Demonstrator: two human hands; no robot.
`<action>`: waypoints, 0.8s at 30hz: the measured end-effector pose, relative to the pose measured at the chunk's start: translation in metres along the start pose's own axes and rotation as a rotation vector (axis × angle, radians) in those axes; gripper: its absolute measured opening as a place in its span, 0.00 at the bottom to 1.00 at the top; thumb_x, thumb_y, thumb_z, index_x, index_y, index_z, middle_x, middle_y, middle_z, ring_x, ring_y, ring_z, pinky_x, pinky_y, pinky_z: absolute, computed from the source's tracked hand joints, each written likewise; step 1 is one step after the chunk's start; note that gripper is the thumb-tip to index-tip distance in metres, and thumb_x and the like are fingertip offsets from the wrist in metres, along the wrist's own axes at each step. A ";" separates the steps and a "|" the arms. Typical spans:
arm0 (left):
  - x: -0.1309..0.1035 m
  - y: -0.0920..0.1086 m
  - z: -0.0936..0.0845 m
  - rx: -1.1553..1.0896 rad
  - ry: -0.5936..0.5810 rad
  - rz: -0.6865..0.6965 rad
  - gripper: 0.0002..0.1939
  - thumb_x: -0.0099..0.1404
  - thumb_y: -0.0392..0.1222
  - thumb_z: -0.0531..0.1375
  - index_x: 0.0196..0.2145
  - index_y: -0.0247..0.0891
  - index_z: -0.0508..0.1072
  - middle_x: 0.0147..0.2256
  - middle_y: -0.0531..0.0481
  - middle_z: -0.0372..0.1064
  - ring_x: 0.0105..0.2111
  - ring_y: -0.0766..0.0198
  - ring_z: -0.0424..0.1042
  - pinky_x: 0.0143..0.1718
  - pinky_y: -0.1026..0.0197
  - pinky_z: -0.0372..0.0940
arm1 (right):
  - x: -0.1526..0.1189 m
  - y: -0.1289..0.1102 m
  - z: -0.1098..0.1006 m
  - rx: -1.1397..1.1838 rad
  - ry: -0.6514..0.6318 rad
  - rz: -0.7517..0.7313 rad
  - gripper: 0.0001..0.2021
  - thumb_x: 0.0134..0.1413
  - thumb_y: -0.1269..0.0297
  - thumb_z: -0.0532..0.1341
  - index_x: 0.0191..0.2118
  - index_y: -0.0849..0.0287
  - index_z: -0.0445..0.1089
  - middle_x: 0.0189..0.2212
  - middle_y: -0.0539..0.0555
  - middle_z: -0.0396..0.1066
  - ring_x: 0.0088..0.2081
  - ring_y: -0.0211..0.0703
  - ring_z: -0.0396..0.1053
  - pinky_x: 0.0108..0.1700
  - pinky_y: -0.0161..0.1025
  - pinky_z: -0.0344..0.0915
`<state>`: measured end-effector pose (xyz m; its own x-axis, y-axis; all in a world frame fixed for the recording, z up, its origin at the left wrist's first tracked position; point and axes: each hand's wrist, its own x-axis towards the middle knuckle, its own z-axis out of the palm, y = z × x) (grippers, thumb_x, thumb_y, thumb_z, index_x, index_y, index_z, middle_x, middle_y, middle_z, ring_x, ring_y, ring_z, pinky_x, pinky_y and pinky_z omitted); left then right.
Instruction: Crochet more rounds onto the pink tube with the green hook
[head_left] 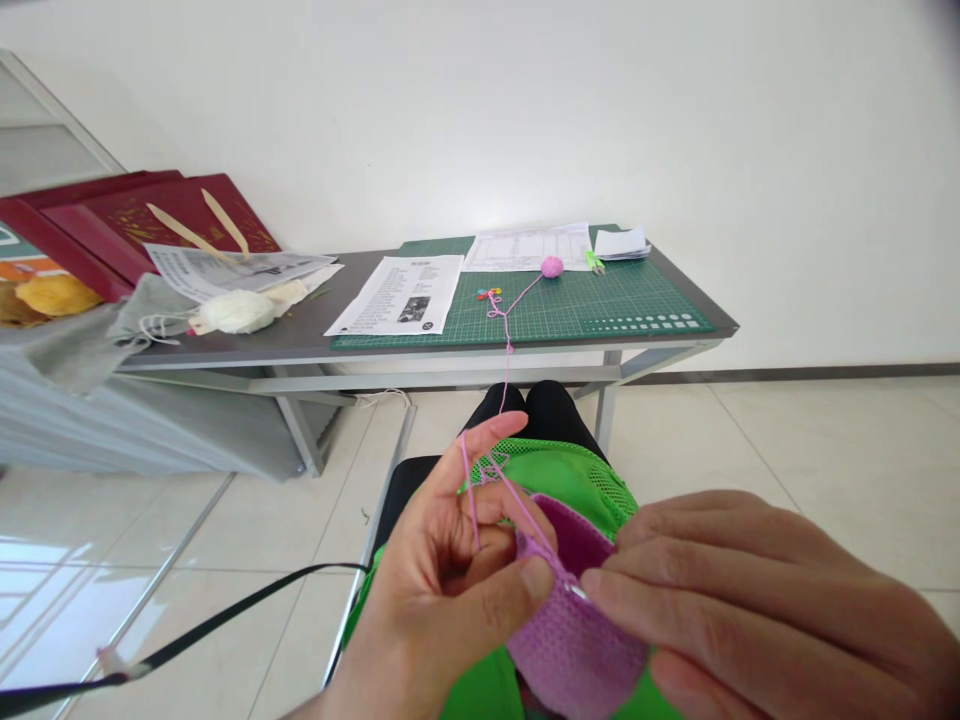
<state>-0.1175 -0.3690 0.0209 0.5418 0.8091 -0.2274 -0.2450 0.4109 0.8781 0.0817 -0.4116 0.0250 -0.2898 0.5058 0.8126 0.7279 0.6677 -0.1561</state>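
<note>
A pink crocheted piece [581,645], curved like a cup, hangs between my hands above my lap. My left hand [465,560] pinches its upper edge between thumb and fingers. Pink yarn [519,497] loops round the raised left index finger and runs down to that edge. My right hand [742,590] is closed around a crochet hook [577,591]; only a short bit of its metal end shows at the stitches, the rest hidden by the fingers. The strand leads back to a small pink yarn ball [552,267] on the table.
On the dark table [360,262] lies a green cutting mat [562,315] with printed sheets [405,295], colourful stitch markers [490,293], green-handled snips [595,262] and white paper slips [622,243]. White yarn [238,312] and maroon bags [172,225] are at the left. A black strap [247,605] crosses the lower left.
</note>
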 end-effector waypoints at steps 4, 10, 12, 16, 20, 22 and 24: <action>0.002 -0.003 -0.002 -0.026 -0.108 -0.052 0.29 0.65 0.41 0.72 0.62 0.52 0.72 0.27 0.59 0.63 0.23 0.71 0.43 0.26 0.63 0.43 | 0.011 -0.008 -0.005 0.036 0.008 0.010 0.28 0.79 0.67 0.46 0.27 0.60 0.74 0.21 0.50 0.76 0.24 0.33 0.75 0.34 0.32 0.76; 0.000 -0.002 -0.002 -0.049 -0.165 -0.084 0.28 0.66 0.42 0.73 0.60 0.55 0.73 0.33 0.56 0.70 0.22 0.73 0.43 0.25 0.64 0.43 | 0.005 -0.010 0.009 -0.067 0.096 0.071 0.20 0.74 0.69 0.56 0.26 0.58 0.71 0.22 0.47 0.74 0.21 0.34 0.68 0.34 0.37 0.75; 0.000 -0.002 -0.003 -0.054 -0.155 -0.093 0.28 0.66 0.42 0.73 0.61 0.56 0.73 0.33 0.56 0.71 0.22 0.75 0.43 0.25 0.64 0.43 | 0.001 -0.009 0.011 -0.051 0.078 0.084 0.20 0.73 0.70 0.56 0.25 0.58 0.69 0.22 0.48 0.75 0.24 0.35 0.71 0.37 0.38 0.75; 0.001 -0.004 -0.003 -0.055 -0.152 -0.091 0.29 0.65 0.41 0.74 0.61 0.53 0.73 0.29 0.58 0.66 0.22 0.75 0.42 0.25 0.65 0.44 | -0.002 -0.002 0.010 0.052 -0.051 0.082 0.17 0.74 0.69 0.54 0.29 0.59 0.70 0.22 0.50 0.73 0.24 0.37 0.71 0.31 0.40 0.71; 0.002 -0.007 0.000 -0.014 -0.111 -0.035 0.28 0.67 0.40 0.72 0.62 0.54 0.73 0.28 0.58 0.65 0.23 0.73 0.45 0.26 0.66 0.44 | 0.000 0.000 0.013 0.131 -0.074 0.154 0.12 0.69 0.74 0.56 0.32 0.58 0.69 0.22 0.47 0.70 0.23 0.36 0.66 0.28 0.39 0.67; 0.003 -0.009 0.004 -0.017 -0.080 0.001 0.29 0.67 0.40 0.72 0.63 0.55 0.72 0.29 0.58 0.65 0.23 0.73 0.46 0.26 0.65 0.44 | 0.000 -0.002 0.015 0.116 -0.055 0.160 0.12 0.66 0.77 0.56 0.31 0.57 0.68 0.21 0.46 0.70 0.22 0.36 0.65 0.28 0.39 0.67; 0.004 -0.009 0.008 -0.025 -0.032 0.038 0.30 0.66 0.41 0.73 0.63 0.56 0.72 0.27 0.60 0.64 0.23 0.73 0.46 0.26 0.64 0.42 | 0.000 -0.005 0.017 0.102 -0.039 0.156 0.13 0.65 0.78 0.57 0.29 0.57 0.66 0.20 0.46 0.68 0.22 0.35 0.62 0.27 0.39 0.66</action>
<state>-0.1066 -0.3731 0.0153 0.5572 0.8106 -0.1804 -0.2859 0.3911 0.8748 0.0677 -0.4054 0.0159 -0.2036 0.6266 0.7523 0.6999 0.6305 -0.3357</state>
